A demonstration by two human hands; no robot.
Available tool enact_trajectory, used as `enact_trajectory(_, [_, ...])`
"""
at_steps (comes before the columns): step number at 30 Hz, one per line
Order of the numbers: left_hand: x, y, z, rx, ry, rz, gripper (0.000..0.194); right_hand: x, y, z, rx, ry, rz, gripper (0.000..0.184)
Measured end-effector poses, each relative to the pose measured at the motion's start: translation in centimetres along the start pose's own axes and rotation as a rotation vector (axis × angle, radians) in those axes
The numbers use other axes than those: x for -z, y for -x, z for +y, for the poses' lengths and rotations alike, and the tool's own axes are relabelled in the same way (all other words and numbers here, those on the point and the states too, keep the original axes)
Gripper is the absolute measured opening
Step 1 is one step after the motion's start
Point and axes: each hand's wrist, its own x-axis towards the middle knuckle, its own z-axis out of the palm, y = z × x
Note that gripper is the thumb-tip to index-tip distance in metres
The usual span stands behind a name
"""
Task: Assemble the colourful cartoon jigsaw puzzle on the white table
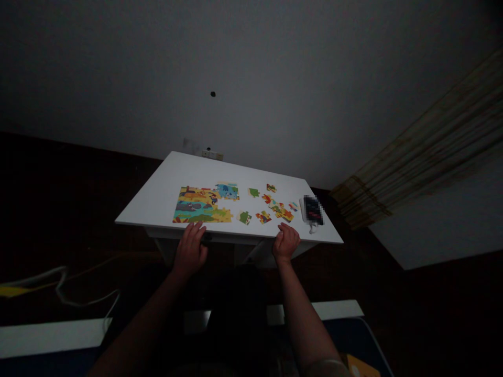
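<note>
A partly joined jigsaw puzzle (202, 207) with colourful animal pictures lies flat on the left half of the white table (149, 201). My left hand (192, 248) rests at the table's front edge, just below the puzzle, its fingers stretched out and holding nothing. At the same edge farther right, my right hand (286, 242) is closed with curled fingers; anything inside them is hidden. Beyond it lies a small joined cluster of puzzle pieces (282, 211). Loose pieces lie around, among them a green one (253, 192), a green and white one (244, 217) and an orange one (263, 217).
A phone-like device with a blurred dark screen (313, 210) lies near the table's right end. Behind the table stands a wall with a socket strip (212, 155). A curtain (393, 162) hangs at the right. A pale cable (61, 285) runs at the lower left.
</note>
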Motion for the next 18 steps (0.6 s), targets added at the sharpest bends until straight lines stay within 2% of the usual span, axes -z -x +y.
enact_trajectory(8, [-0.1, 0.0, -0.1, -0.003, 0.020, 0.008, 0.089, -0.4, 0.2, 0.6, 0.059, 0.019, 0.038, 0.042])
enact_trajectory(18, [-0.6, 0.2, -0.3, -0.002, 0.003, 0.020, 0.082, -1.0, 0.4, 1.3, 0.113, 0.043, 0.110, 0.036])
